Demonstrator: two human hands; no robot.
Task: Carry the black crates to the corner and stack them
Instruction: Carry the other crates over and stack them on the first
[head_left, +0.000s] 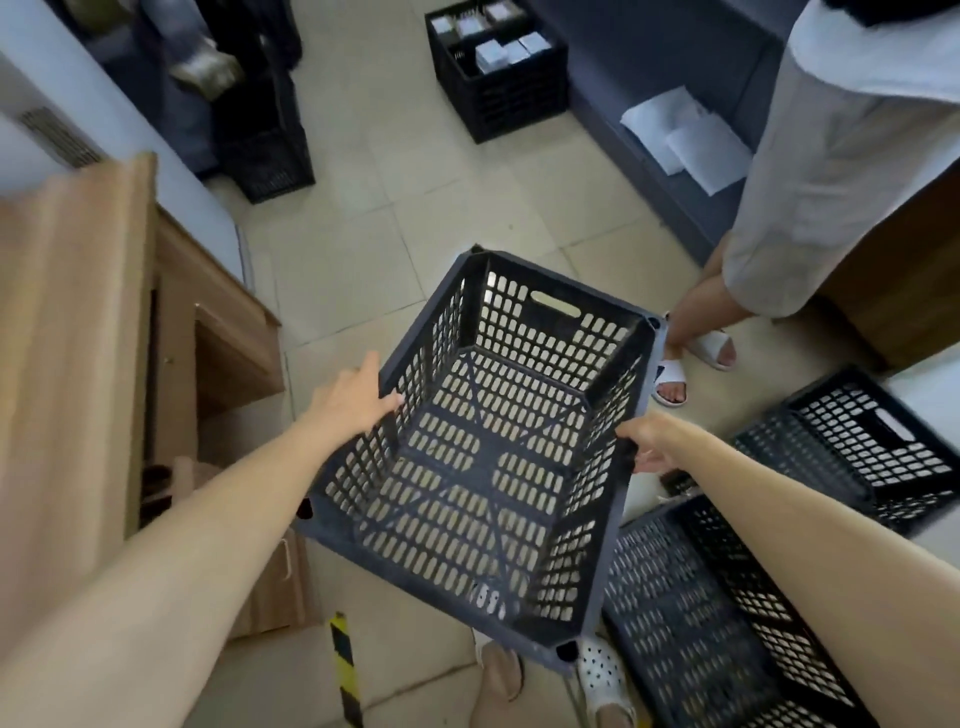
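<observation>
An empty black crate (483, 447) hangs mid-frame above the tiled floor (363, 249), held between both hands: the left hand (358, 397) curls its fingers over the rim at 9 o'clock, and the right hand (647, 447) clasps the rim at 3 o'clock. More black crates lie at 4 o'clock (852, 452) and 5 o'clock (717, 613), and a filled crate (498, 73) stands at 12 o'clock. Another person's sandalled feet (696, 364) are at 2 o'clock.

Soft even indoor light, faint shadows, wide-angle edge bending, slight blur
</observation>
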